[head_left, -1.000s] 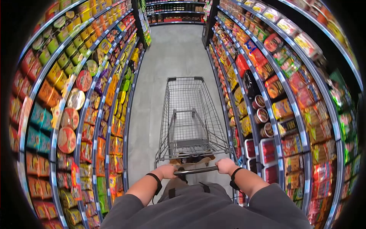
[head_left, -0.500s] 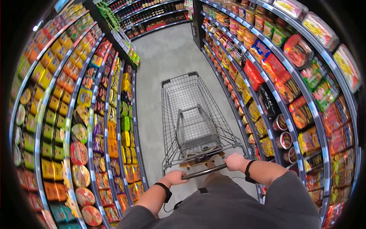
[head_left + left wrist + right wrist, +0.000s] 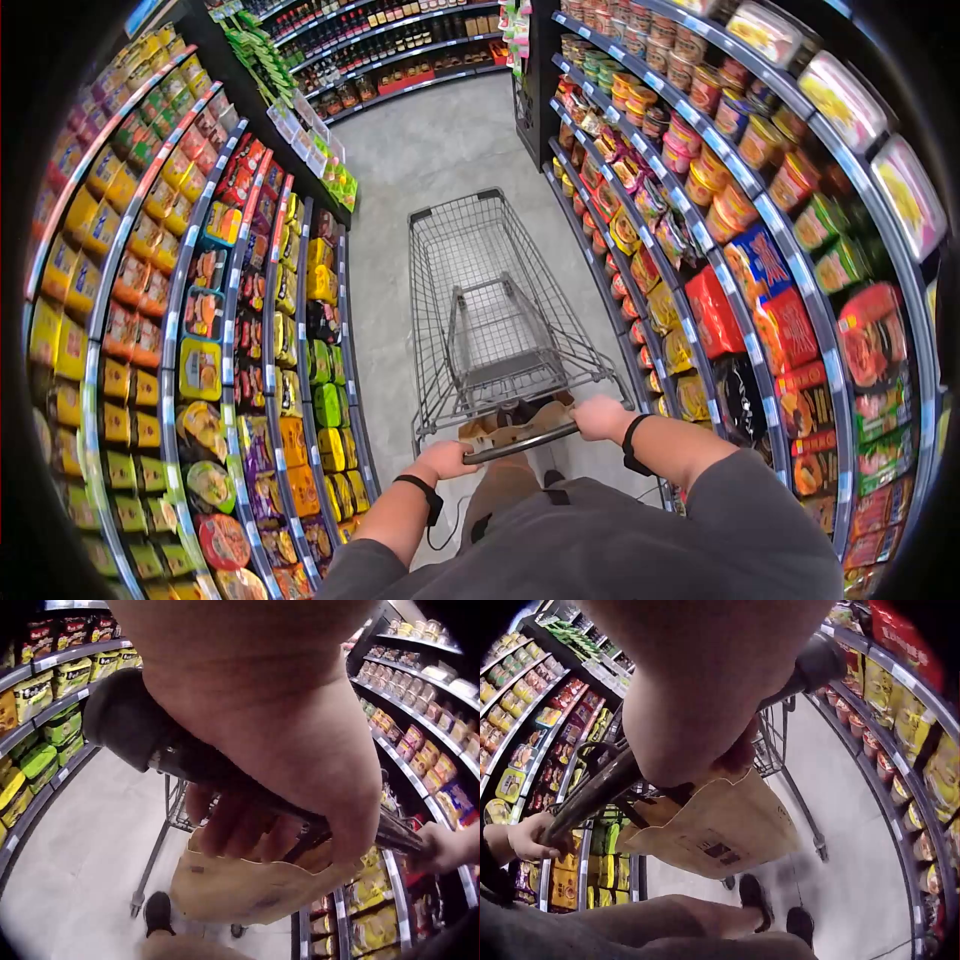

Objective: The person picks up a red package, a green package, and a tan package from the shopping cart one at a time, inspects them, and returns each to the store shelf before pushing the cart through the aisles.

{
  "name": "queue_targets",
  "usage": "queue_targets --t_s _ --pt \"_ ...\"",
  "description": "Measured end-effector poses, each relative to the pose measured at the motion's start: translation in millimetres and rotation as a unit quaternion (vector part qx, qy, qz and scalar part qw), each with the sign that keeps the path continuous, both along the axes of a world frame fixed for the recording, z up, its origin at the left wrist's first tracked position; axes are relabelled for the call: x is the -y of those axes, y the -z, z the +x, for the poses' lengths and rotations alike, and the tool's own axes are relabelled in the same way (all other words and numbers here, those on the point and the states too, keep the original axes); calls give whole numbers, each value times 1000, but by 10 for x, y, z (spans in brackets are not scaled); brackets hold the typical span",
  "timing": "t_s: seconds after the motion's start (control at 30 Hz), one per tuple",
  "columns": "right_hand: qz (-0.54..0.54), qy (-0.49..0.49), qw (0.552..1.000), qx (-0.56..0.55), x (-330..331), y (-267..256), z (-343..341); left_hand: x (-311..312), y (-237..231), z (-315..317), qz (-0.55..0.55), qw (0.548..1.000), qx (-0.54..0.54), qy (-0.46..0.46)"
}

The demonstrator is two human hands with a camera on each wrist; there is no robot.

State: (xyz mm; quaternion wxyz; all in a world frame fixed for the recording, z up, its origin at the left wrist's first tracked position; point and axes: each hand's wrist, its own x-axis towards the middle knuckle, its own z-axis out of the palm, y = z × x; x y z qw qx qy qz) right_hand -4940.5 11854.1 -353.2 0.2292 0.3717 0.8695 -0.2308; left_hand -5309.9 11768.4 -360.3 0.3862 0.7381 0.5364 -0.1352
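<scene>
Both hands grip the dark handle bar [image 3: 522, 443] of a wire shopping cart [image 3: 490, 290]. The left hand [image 3: 446, 460] holds the bar's left end; in the left wrist view the fingers of that hand [image 3: 277, 742] curl under the bar [image 3: 206, 761]. Near the bar's right end is the right hand [image 3: 602, 418], and in the right wrist view this hand [image 3: 694, 727] wraps over the bar [image 3: 592, 791]. The cart's basket shows bare mesh. A brown paper bag [image 3: 727, 832] with an open top hangs below the bar, on the person's side of the cart.
Shelves of packaged food line the left [image 3: 165, 330] and right [image 3: 700, 230] of the aisle. Bottles stand on a shelf [image 3: 390, 45] across the far end. Grey floor [image 3: 430, 140] lies ahead of the cart. Green packs [image 3: 262, 60] hang at the left shelf's end.
The view has swung, and the far shelf of bottles shows more fully toward the upper left. Nearby shelf goods have shifted down the view. Both hands keep their grip on the bar.
</scene>
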Motion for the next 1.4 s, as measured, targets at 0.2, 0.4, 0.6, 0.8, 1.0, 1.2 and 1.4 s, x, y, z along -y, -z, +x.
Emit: queue_targets --t_s 0.2,0.4,0.6,0.8,1.0,1.2,1.4 --pt "21 23 1000 1 -1608 -70 -438 -1715 93 -459 -60 997 42 16" --pt "10 55 997 51 -3157 -33 -929 -3332 97 -915 -39 996 75 17" --pt "1 76 997 32 -4468 37 -1340 -4694 97 -1351 -39 997 58 25" --pt "18 29 999 7 -5845 243 -1692 -6064 180 -1766 -47 996 67 24" --pt "-10 32 999 8 -7329 196 -2150 -7532 113 -2170 -2 999 36 2" --pt "-19 3 999 43 -8773 231 -2607 -8961 186 -2620 19 1000 15 14" --pt "-15 31 999 35 -10174 129 -2939 -10419 230 -2962 -4 999 15 39"
